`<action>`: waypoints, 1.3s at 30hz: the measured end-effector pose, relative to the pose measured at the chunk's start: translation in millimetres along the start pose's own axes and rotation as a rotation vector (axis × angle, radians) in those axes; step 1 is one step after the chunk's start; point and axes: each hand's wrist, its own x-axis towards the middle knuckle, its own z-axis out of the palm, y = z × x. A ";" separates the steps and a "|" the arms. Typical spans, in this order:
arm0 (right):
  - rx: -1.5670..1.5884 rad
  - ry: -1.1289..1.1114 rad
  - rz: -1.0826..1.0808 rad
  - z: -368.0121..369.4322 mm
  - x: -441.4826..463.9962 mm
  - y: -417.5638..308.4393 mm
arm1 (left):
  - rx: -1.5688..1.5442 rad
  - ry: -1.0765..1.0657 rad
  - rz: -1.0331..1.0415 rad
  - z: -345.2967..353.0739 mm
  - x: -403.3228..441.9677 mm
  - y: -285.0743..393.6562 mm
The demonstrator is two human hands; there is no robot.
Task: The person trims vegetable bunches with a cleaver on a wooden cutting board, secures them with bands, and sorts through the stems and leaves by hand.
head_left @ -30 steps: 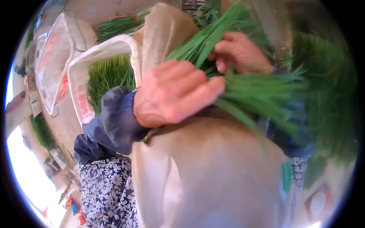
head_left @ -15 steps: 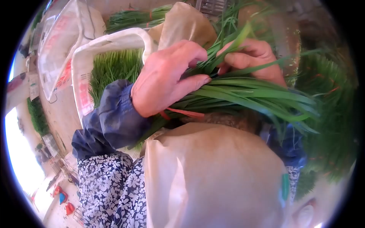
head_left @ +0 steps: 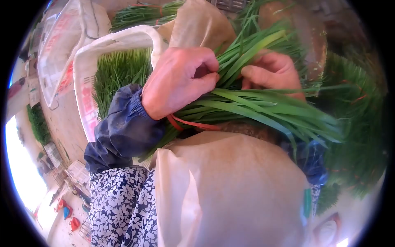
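My left hand (head_left: 179,80) pinches long green leaves (head_left: 232,61) between thumb and forefinger, just above a tied bunch. That bunch of green leaves (head_left: 263,107) lies across my lap, with a red band (head_left: 193,124) round its left part and its loose ends fanning to the right. My right hand (head_left: 273,74) is curled behind the upper leaves, thumb and forefinger close together; what they hold, if anything, is too small to tell. A beige cloth (head_left: 234,185) covers my lap below the bunch.
A white-rimmed basket (head_left: 84,82) with upright green leaves stands at the left, beside another white basket (head_left: 61,53). Banded bunches (head_left: 144,15) lie at the top. More green bundles (head_left: 354,119) stand at the right. Beige cloth (head_left: 201,24) rises behind my left hand.
The leaves have stopped swinging, and the red band has come into view. My left hand has closed from a looser pose onto the upper leaves; my right hand has shifted slightly.
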 end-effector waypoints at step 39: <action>-0.606 -0.268 0.010 33.1 29.4 -9.7 | -0.223 0.098 0.203 -13.3 2.9 -8.1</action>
